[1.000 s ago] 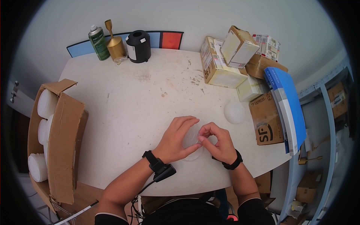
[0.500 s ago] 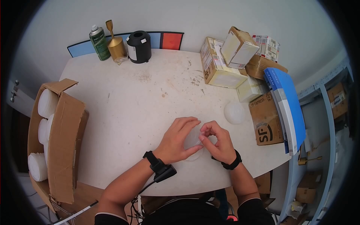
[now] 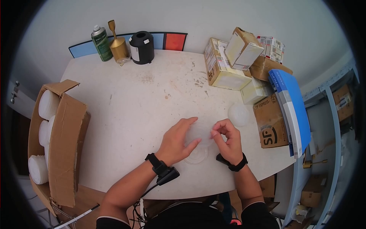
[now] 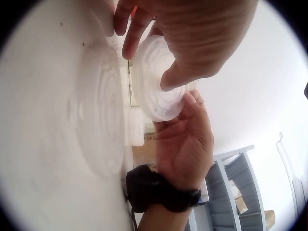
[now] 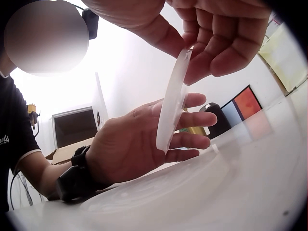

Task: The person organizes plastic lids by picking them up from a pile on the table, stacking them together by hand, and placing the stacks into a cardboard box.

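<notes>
The right hand (image 3: 228, 145) pinches the rim of a translucent round lid (image 3: 200, 131) between thumb and fingers. In the right wrist view the lid (image 5: 171, 106) stands nearly edge-on, tilted, below the right hand (image 5: 219, 36). Around its other side is the left hand (image 3: 173, 143), fingers extended and thumb apart; the left wrist view shows its thumb across the lid's face (image 4: 151, 77). Whether it bears any weight cannot be told. Below the hands, a second clear round piece (image 3: 196, 157) lies on the white table (image 3: 126, 114).
A cardboard box (image 3: 70, 133) with stacked white round containers (image 3: 38, 170) stands left. A white dome (image 3: 238, 114) sits right of the hands, near parcels (image 3: 228, 78) and blue folders (image 3: 291, 107). At the back are a spray can (image 3: 101, 45), a gold holder (image 3: 119, 47) and a black device (image 3: 142, 49).
The right hand has moved a little right, with the lid's rim still pinched. The left hand has shifted slightly left, and more of the lid and the round piece below now shows.
</notes>
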`<state>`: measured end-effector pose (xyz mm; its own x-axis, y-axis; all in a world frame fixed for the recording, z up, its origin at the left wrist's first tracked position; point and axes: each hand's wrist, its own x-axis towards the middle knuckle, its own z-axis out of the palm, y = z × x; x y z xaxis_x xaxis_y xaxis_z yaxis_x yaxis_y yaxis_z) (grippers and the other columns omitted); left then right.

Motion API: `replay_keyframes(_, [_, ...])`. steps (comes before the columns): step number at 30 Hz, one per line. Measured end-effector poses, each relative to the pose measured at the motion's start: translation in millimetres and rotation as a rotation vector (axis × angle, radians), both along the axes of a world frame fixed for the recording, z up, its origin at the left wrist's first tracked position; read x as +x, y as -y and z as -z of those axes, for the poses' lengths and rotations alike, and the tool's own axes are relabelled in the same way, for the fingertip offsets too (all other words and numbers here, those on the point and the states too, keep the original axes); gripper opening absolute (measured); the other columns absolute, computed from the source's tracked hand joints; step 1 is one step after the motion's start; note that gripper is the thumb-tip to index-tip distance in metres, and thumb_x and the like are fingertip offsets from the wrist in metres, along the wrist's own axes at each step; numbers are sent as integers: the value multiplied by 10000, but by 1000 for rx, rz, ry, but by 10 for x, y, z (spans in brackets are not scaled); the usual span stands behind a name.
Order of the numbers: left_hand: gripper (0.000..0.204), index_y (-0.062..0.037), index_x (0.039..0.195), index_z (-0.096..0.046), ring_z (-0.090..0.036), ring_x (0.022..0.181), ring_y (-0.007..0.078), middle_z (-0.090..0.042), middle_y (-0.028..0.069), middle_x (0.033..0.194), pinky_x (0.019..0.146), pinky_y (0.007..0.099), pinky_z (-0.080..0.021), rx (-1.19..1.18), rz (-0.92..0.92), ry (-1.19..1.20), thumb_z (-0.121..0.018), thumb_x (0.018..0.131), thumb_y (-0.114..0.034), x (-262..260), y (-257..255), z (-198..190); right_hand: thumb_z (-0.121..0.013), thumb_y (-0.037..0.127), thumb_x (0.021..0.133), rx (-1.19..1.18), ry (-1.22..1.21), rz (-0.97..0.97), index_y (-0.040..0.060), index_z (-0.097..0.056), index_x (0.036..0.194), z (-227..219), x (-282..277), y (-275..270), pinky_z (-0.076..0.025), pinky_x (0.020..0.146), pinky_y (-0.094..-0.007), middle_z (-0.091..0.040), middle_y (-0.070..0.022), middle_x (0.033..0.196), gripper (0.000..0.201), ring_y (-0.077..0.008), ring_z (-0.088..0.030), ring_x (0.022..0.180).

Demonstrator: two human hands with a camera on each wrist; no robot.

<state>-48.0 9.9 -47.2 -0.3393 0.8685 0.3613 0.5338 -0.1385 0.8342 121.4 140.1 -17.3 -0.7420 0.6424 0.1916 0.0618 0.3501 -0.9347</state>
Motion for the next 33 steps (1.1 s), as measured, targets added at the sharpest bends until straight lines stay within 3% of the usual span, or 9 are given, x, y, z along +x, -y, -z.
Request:
replay_keyframes(7, [224,2,1084,-624,-647,804,281,-660,154,886,755,338,-516,-32,-41,84,-714,916,-116,0,-2,64,-622,-3,968,-62,-57,47,-9,-558,1021,-26,-1,8,-513,748,-255,-646,-39,865,83,-108,-651,770])
replay_keyframes(10, [164,9,1019,-608,-634,754,266,-639,142,830,717,327,-508,-12,-16,117,-685,940,-113,-6,-8,88,-619,-6,968,-58,-61,58,-4,-552,1040,-13,3,-4,-511,751,-254,-640,-37,878,98,-105,-645,771])
replay_keyframes(13, [131,4,996,-590,-628,722,217,-642,116,797,702,307,-501,-50,-5,118,-651,971,-110,-15,4,63,-626,-3,966,-80,-81,70,-3,-558,1102,-8,-13,4,-510,750,-251,-639,-33,889,153,-100,-639,774])
replay_keyframes(19, [129,0,999,-563,-613,739,103,-674,66,795,712,273,-494,-15,-32,465,-582,1033,-123,-5,7,38,-643,6,960,-97,30,-37,-24,-540,1251,33,-18,-10,-521,733,-256,-667,-56,925,310,-109,-650,789])
replay_keyframes(22, [139,0,1008,-566,-613,755,91,-688,56,817,735,265,-490,38,-72,528,-574,1041,-134,-19,-15,75,-647,14,961,-64,57,-97,-31,-551,1244,47,-7,-17,-531,729,-261,-675,-67,939,302,-110,-654,798])
replay_keyframes(25, [131,19,1016,-568,-635,710,127,-676,97,748,713,286,-498,70,-76,532,-582,1027,-112,-17,-40,101,-650,23,966,-61,49,-58,-33,-577,1212,-4,-20,3,-536,737,-261,-673,-66,929,263,-105,-649,796])
replay_keyframes(33, [132,-5,1036,-601,-619,735,140,-674,79,778,778,302,-502,26,14,476,-633,995,-126,-32,-31,165,-639,62,983,12,-4,60,-31,-621,1172,7,-6,-23,-535,756,-275,-671,-65,904,211,-115,-636,809])
